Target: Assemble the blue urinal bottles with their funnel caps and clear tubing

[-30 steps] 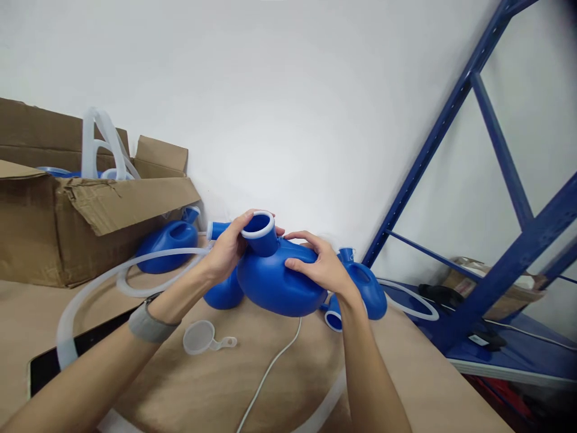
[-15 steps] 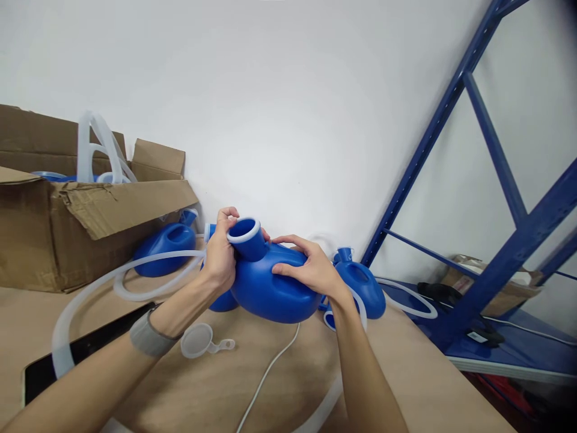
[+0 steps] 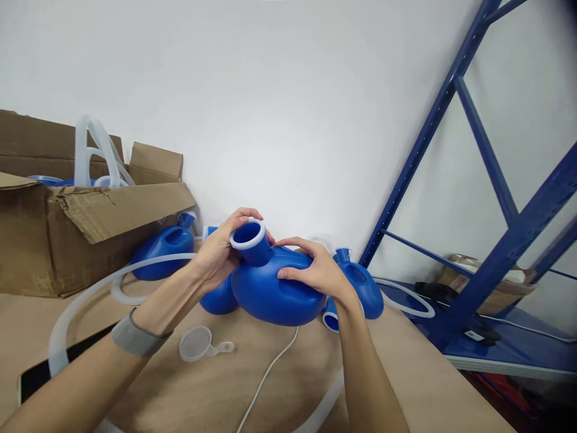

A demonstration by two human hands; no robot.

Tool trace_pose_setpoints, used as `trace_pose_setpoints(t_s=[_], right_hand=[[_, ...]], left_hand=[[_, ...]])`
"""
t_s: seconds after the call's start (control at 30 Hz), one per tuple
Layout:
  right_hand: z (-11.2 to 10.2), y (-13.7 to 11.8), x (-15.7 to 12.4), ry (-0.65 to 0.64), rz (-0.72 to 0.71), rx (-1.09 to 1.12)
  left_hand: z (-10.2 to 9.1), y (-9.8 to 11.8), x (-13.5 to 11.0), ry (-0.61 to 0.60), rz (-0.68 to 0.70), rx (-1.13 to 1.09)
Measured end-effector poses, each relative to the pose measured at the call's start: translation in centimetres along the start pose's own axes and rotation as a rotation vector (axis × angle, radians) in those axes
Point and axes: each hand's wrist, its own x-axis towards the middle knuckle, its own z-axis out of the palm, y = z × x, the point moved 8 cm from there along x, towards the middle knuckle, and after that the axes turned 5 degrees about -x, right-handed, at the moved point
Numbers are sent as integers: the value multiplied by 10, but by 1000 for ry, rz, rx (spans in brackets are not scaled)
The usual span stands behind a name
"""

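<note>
I hold a blue plastic bottle (image 3: 270, 291) with a wide white-rimmed neck above the brown table (image 3: 202, 391). My left hand (image 3: 220, 252) is wrapped round the neck, fingers curled over the white rim. My right hand (image 3: 315, 270) lies across the top of the bottle's body, fingers pressed on it. More blue bottles lie behind: one under my left hand (image 3: 219, 297), one at the left by the box (image 3: 164, 243), one behind my right hand (image 3: 360, 288).
An open cardboard box (image 3: 67, 234) with clear tubes stands at the left. A clear hose (image 3: 85, 294) loops over the table. A small translucent funnel (image 3: 196, 344), a white cable (image 3: 265, 373) and a dark tablet (image 3: 40, 370) lie near. Blue shelving (image 3: 491, 240) stands at the right.
The bottle has shifted slightly in my hands, its neck tilted a little. My left fingers have moved further round the neck's rim. My right hand stays on the body.
</note>
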Motion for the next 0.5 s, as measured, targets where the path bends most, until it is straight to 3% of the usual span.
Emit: trace_pose_setpoints(t_s=[0.23, 0.5], right_hand=[[-6, 4, -6, -59, -13, 24], [-9, 30, -6, -140, 52, -32]], left_hand=[[8, 1, -8, -142, -133, 84], [3, -24, 1, -136, -185, 120]])
